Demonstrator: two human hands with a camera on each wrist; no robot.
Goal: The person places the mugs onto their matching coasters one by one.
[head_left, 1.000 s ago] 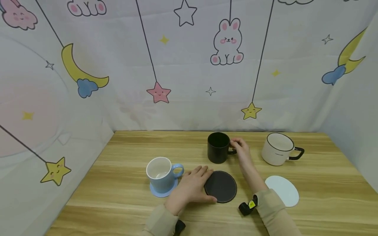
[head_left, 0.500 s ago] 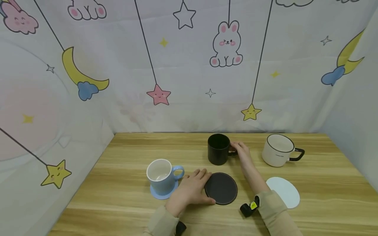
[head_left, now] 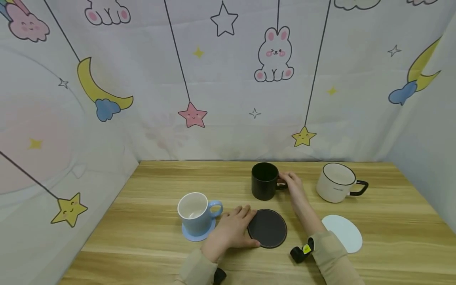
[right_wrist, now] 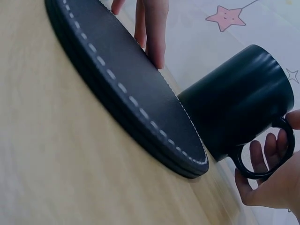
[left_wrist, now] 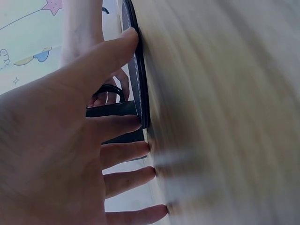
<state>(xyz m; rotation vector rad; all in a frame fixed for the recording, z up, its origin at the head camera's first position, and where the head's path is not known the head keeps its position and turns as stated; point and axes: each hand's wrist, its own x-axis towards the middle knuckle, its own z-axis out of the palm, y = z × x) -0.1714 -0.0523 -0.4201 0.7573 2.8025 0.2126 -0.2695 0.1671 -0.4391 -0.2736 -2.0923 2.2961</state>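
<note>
A black mug point(head_left: 264, 185) stands upright on the wooden table, behind a round black coaster point(head_left: 268, 228). My right hand point(head_left: 293, 186) holds the mug's handle; in the right wrist view the thumb lies at the top of the handle point(right_wrist: 291, 145) and the fingers curl beside it. My left hand point(head_left: 233, 229) is spread at the coaster's left side, thumb and index finger touching its rim. The other left fingertips rest on the table, as the left wrist view shows. White stitching runs round the coaster, and its edge point(right_wrist: 117, 105) looks layered.
At left, a light blue mug point(head_left: 196, 217) stands on a blue coaster point(head_left: 193, 236). A white mug point(head_left: 333, 186) with a black rim and handle is at the back right. Nearer lies a white coaster point(head_left: 344, 233), partly behind the right sleeve. A printed curtain point(head_left: 228, 95) hangs behind the table.
Both hands, the mugs and the coasters keep their places. Only the head view has shifted slightly.
</note>
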